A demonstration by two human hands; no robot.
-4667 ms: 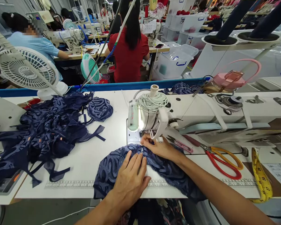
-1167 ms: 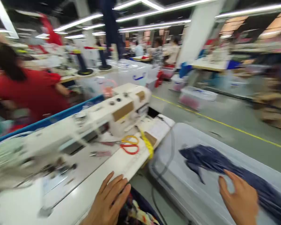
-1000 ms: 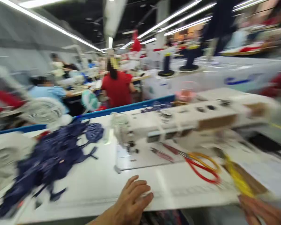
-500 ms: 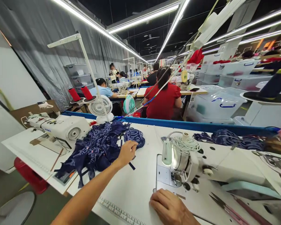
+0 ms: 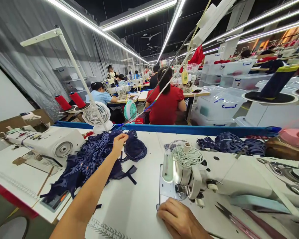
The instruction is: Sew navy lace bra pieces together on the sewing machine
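My left hand reaches far across the white table and closes on a piece from the pile of navy lace garments. A rounded navy lace cup lies just right of that hand. My right hand rests on the table in front of the white sewing machine, fingers curled down, with nothing visible in it. A coil of white cord sits on top of the machine head.
A second sewing machine stands at the left, a small white fan behind the pile. More navy lace lies at the back right. Scissors lie right of the needle. People sew at tables beyond the blue rail.
The view swung from the bin on the right back to the table. My left hand has gone further into the navy pile and closed on a piece; my right hand stays by the machine.
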